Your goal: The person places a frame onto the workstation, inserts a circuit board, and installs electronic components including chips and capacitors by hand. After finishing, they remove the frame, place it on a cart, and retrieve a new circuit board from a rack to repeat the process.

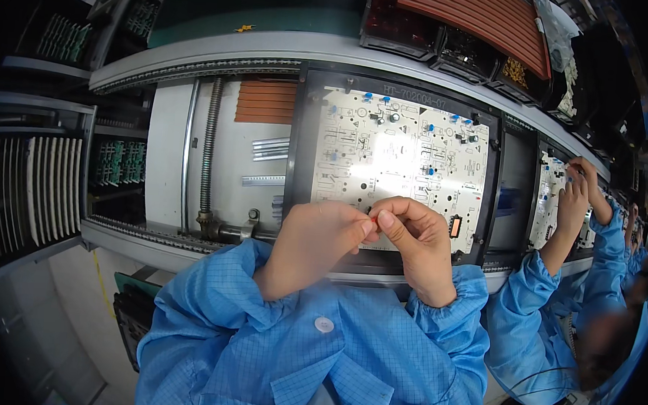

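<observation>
My left hand (313,235) and my right hand (422,242) meet over the near edge of a white circuit board (446,199). Between their pinched fingertips shows a small red part (374,222), too small to name and partly covered by the fingers. The back of my left hand is blurred. The board sits in a dark frame (305,149) and carries several blue and dark round components. A black rectangular component (455,226) stands on it just beyond my right hand.
Metal conveyor rails (222,44) run across the bench. Black bins of components (466,55) line the far right, partly under brown ribbed strips (472,18). Racks of boards (31,192) stand left. At right, a co-worker's hands (575,192) reach over another board (548,194).
</observation>
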A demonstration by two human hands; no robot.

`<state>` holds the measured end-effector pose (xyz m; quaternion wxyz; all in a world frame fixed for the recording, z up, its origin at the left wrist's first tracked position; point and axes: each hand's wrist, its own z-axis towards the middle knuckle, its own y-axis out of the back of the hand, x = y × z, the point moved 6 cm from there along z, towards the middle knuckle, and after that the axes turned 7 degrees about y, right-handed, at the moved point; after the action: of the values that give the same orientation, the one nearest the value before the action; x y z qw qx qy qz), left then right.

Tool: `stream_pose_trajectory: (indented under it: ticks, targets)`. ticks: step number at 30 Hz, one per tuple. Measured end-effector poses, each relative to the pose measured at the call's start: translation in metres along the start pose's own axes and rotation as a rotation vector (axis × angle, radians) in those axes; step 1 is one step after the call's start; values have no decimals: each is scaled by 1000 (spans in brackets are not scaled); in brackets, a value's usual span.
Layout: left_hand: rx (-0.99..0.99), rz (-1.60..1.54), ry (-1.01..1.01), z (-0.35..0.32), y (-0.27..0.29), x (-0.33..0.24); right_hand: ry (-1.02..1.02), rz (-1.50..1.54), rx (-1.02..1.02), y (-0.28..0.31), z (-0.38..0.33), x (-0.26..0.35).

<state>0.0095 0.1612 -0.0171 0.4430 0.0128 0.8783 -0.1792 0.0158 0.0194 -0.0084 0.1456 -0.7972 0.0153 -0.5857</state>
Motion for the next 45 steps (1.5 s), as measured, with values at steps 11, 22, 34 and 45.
stream_pose_trajectory:
  ticks: [11,22,34,45]
  targets:
    - [-80,274,-165,-3,3,6,20,-234,-1,3,-2,5]
    - [-234,22,-498,-14,58,-34,610,-1080,-54,43,34,27]
    - [-405,78,-494,-7,83,-23,595,-1105,-28,44,39,24]
    - [-352,407,-186,4,73,14,711,-1321,-36,34,25,24]
